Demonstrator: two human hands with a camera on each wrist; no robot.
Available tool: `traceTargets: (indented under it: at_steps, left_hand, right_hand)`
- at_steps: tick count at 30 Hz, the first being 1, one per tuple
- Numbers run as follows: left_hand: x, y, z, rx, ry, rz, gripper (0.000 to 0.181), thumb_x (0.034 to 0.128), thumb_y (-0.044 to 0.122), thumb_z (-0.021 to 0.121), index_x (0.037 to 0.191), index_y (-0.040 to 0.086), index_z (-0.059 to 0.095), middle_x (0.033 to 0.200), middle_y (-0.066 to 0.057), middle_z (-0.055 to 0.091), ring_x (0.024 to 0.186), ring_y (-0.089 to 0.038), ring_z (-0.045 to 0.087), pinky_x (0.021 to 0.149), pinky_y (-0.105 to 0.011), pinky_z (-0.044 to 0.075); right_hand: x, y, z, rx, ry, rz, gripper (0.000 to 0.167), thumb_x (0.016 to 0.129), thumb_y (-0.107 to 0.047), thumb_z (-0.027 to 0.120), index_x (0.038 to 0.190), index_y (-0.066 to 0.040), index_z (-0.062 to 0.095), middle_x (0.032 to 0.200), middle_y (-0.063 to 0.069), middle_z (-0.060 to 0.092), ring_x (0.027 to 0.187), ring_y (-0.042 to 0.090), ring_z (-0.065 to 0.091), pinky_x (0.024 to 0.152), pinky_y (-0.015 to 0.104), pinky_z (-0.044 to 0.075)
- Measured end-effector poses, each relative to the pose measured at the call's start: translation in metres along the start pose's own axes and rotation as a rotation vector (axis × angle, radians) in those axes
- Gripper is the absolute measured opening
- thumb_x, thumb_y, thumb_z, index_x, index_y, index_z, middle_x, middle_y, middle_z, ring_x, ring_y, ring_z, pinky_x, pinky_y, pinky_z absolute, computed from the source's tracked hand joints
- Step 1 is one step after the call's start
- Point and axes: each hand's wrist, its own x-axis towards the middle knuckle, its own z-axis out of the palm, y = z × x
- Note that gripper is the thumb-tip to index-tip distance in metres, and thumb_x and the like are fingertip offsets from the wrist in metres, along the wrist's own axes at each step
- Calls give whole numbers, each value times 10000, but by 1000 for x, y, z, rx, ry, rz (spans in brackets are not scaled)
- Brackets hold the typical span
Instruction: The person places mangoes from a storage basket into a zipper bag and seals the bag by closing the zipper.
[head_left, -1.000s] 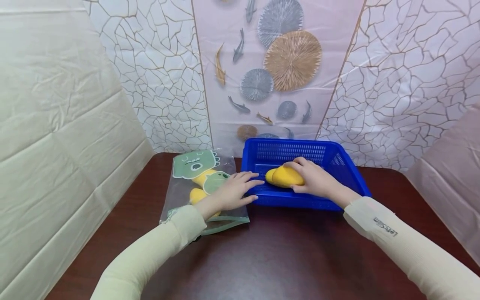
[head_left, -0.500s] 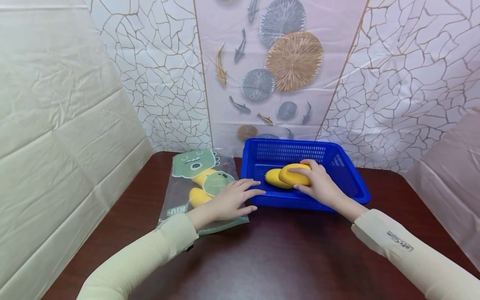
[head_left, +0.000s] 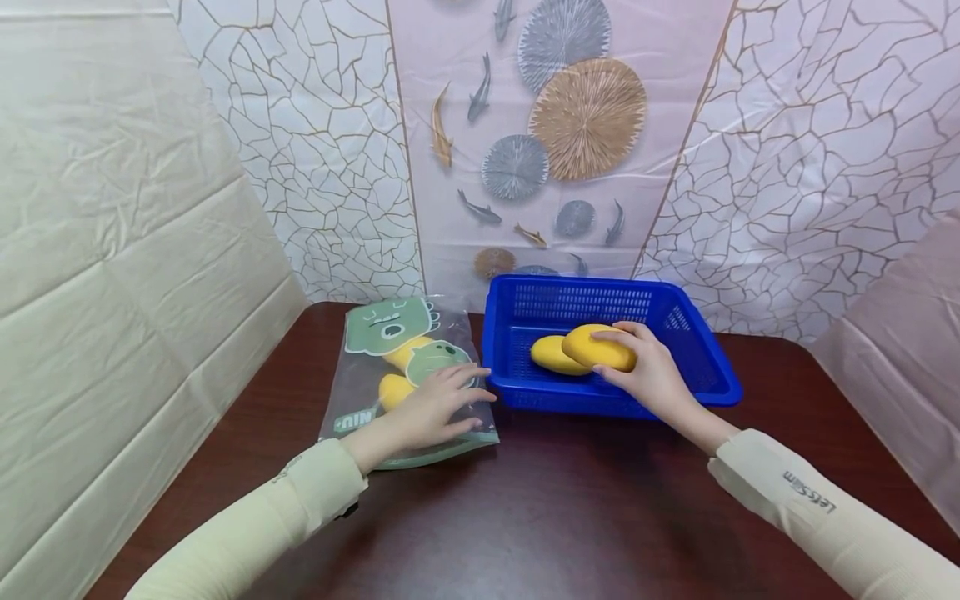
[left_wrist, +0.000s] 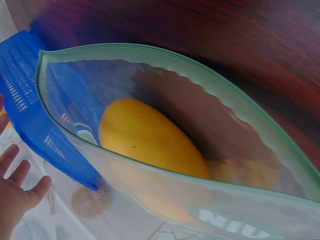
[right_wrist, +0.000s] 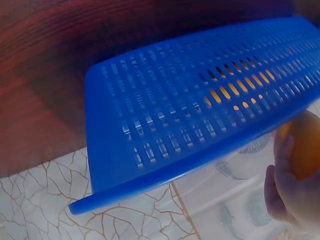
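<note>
In the head view my right hand (head_left: 654, 371) grips a yellow mango (head_left: 597, 347) over the blue basket (head_left: 570, 404), thumb on the near side and fingers on the far side. Behind it a second mango (head_left: 553, 357) lies on the basket floor, partly covered. My left hand (head_left: 427, 410) is spread with loosely straight fingers above the clear zip bag (head_left: 347, 375), holding nothing. Its fingertips are near the basket's left end. In the left wrist view the bag's green-edged mouth (left_wrist: 200, 70) gapes, with a mango (left_wrist: 150, 137) inside.
The bag lies flat on the dark wooden table (head_left: 525, 517), left of the basket, and shows a green cartoon print (head_left: 390, 327). A patterned cloth (head_left: 330, 167) hangs right behind the basket and bag. Pale cloth (head_left: 135, 250) walls off the left side.
My right hand has moved a little right with its mango, uncovering more of the one beneath. My left hand has drawn back leftward from the basket rim over the bag.
</note>
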Motion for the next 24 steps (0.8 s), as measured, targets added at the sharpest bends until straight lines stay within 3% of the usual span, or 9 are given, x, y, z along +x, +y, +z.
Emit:
traceTargets:
  at_steps: [8,15,24]
  left_hand:
    - [-14,-13,-3,25,15,-24,327,855,243,676,1171,165,647,1370,-119,504,1296,-306,440,1067,-481,356]
    - [-29,-18,-6,27,64,16,344,808,202,717,1142,140,660,1328,-142,530,1259,-320,465,1040,-480,383]
    - [-52,-22,-11,55,42,12,430,750,281,769,1143,146,658,1327,-154,522,1252,-317,469,981,-523,409]
  right_hand:
    - [-2,-4,1,12,-54,14,425,788,-54,719,1201,-70,620,1280,249,467,1100,436,522,831,511,495]
    - [-6,-9,2,-5,-67,-34,503,734,11,734,1211,-85,607,1290,248,447,1157,436,470,881,532,478]
    - [-13,-18,3,-24,-42,-67,547,713,55,726,1225,-83,593,1287,258,441,1153,443,453,893,553,456]
